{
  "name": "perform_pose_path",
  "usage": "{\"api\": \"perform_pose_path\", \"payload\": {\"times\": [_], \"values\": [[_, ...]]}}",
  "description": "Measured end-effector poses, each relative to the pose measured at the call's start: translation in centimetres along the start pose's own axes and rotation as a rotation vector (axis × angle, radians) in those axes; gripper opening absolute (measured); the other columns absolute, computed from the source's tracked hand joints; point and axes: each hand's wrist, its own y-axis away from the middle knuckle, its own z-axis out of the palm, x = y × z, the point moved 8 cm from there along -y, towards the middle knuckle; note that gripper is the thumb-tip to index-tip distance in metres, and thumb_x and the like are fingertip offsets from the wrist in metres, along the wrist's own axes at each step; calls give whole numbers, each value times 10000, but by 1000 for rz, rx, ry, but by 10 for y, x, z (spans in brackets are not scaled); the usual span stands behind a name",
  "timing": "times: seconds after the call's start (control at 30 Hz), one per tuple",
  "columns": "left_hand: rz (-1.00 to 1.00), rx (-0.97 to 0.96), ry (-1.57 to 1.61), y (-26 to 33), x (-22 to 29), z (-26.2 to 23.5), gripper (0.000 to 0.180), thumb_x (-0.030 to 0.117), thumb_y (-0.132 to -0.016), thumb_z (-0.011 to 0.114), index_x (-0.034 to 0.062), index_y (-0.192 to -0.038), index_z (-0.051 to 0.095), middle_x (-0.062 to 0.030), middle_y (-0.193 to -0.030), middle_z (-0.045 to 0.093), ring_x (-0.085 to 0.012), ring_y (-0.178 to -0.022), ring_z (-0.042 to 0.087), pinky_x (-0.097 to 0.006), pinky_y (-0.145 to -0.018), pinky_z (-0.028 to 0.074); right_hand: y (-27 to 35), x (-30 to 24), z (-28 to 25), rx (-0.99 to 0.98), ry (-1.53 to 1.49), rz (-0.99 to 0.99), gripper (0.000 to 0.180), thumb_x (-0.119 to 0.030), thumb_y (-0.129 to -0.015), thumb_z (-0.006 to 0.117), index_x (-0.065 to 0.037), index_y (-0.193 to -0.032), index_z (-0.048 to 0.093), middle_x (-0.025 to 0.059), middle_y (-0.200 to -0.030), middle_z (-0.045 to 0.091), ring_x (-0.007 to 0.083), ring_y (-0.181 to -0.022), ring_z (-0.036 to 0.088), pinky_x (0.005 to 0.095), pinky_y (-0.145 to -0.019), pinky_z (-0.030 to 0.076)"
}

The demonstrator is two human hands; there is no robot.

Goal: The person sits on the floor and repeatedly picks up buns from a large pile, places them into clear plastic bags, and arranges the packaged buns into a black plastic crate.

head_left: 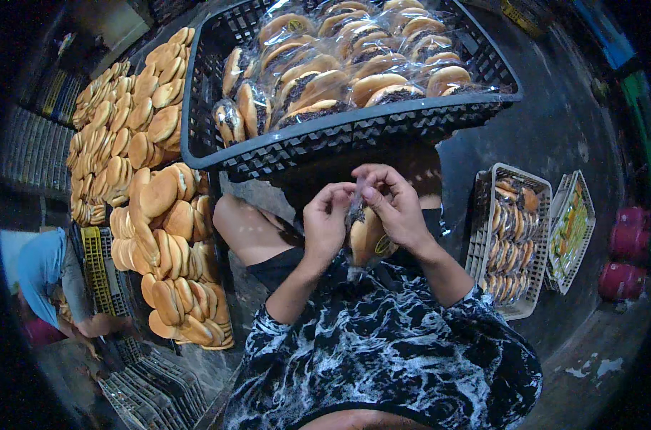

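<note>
In front of my body hangs a round filled bun (367, 235) in a clear plastic bag, with dark filling along its edge. My left hand (325, 215) is closed, its thumb and fingertips pinching the left side of the bag's mouth. Closed as well, my right hand (395, 204) grips the upper right of the same bag, its thumb against the plastic. Just beyond both hands, a large black crate (354, 120) holds many similar bagged buns (325, 89) in rows.
Plain unbagged buns (161, 193) lie heaped on the left. At right stand a pale crate (529, 287) of bagged buns and a crate with yellow-green packs (570, 229). Black crates (153, 390) are stacked at lower left, near a bent-over person in a blue shirt (42, 265).
</note>
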Motion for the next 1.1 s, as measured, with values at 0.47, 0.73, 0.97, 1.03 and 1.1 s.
{"api": "perform_pose_path", "payload": {"times": [0.47, 0.73, 0.97, 1.03, 1.1], "values": [[128, -371, -871, -7, 36, 1, 226, 186, -788, 557, -40, -779, 553, -145, -801, 537, -259, -750, 541, -317, -689, 407, 3, -10, 17, -304, 860, -158, 153, -93, -715, 571, -33, -854, 585, 119, -793, 540, 297, -774, 498, 376, -685, 409], [-507, -484, -324, -12, -52, -11, 160, 146, -815, 502, 5, -879, 542, -17, -827, 540, -115, -799, 485, -233, -740, 384, 39, 13, 24, -241, 1261, -149, 286, -148, -726, 575, 33, -931, 493, 149, -814, 523, 287, -811, 526, 337, -682, 464], [396, -149, -198, 5, -16, 16, 329, 314, -849, 471, -6, -914, 508, -136, -873, 540, -216, -806, 533, -308, -713, 429, 23, 9, -26, -44, 671, 21, 539, -354, -684, 649, 34, -1014, 471, 164, -858, 544, 319, -722, 554, 368, -647, 446], [455, 36, -95, 5, -11, 31, 356, 350, -860, 450, 1, -827, 513, -140, -804, 550, -196, -728, 542, -286, -664, 436, 38, 10, -38, 173, 550, -110, 583, -342, -675, 662, 23, -1073, 441, 157, -867, 530, 299, -732, 547, 355, -637, 445], [497, 86, -168, 4, -2, 51, 325, 304, -861, 459, -11, -803, 516, -119, -768, 548, -190, -702, 532, -274, -652, 429, 45, 11, -60, 304, 658, -290, 599, -277, -701, 643, 3, -1162, 383, 142, -870, 499, 271, -766, 531, 347, -639, 442]]}}
